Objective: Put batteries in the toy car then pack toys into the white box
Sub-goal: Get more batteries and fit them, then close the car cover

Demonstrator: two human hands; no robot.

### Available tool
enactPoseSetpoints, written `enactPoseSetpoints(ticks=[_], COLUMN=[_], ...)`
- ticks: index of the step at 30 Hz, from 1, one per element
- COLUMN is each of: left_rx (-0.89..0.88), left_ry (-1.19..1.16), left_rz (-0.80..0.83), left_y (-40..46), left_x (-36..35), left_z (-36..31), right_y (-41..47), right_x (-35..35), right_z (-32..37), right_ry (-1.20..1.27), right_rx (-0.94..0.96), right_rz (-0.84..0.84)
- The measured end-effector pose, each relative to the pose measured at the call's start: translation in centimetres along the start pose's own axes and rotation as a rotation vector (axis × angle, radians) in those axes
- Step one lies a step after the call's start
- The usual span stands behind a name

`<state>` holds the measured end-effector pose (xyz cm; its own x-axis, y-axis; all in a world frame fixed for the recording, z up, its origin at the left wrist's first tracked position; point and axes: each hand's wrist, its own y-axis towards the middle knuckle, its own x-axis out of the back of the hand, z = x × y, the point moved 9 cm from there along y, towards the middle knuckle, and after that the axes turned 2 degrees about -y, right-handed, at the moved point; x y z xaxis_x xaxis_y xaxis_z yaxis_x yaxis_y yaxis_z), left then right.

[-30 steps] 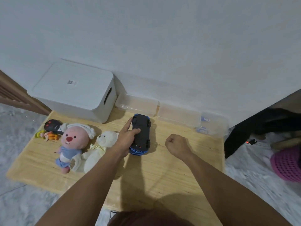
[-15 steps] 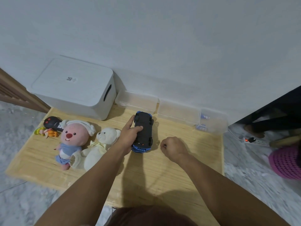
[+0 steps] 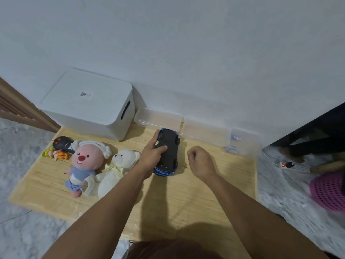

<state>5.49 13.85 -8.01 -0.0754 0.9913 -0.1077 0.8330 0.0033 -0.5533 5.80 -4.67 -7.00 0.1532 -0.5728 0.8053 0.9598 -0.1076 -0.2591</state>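
Item: white box, lid on, sitting far left at the wall. Item: toy car, belly-up on the table, long axis pointing away from us. We are steadying it with our left hand, thumb laid across the underside. Our right hand is hovering just right of it, curled closed; contents, cannot tell.

Blue car belly-up in my grip, underside black. White box upper left, pink plush in blue, cream bear, pale wooden board, magenta basket far right.
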Motion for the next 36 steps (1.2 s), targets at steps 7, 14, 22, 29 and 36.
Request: enactPoseSetpoints(ticks=[7, 14, 22, 29, 36], left_rx=[-0.082, -0.122, -0.157, -0.174, -0.226], left_ry=[0.034, 0.070, 0.096, 0.109, 0.142], left_rz=[0.032, 0.046, 0.072, 0.099, 0.117], left_y=[-0.3, -0.7, -1.1, -1.5, -2.5], left_x=[-1.3, -2.0, -3.1, -4.0, -5.1], left_z=[-1.5, -2.2, -2.7, -2.6, -3.1], right_y=[1.9, 1.5, 0.7, -0.1, -0.5], right_x=[3.2, 3.8, 4.6, 5.3, 6.3], right_z=[4.6, 6.1, 6.8, 6.7, 6.4], right_ry=[0.108, 0.027, -0.087, -0.181, -0.232], right_rx=[0.126, 0.249, 0.304, 0.299, 0.247], right_rz=[-0.078, -0.075, -0.076, -0.095, -0.105])
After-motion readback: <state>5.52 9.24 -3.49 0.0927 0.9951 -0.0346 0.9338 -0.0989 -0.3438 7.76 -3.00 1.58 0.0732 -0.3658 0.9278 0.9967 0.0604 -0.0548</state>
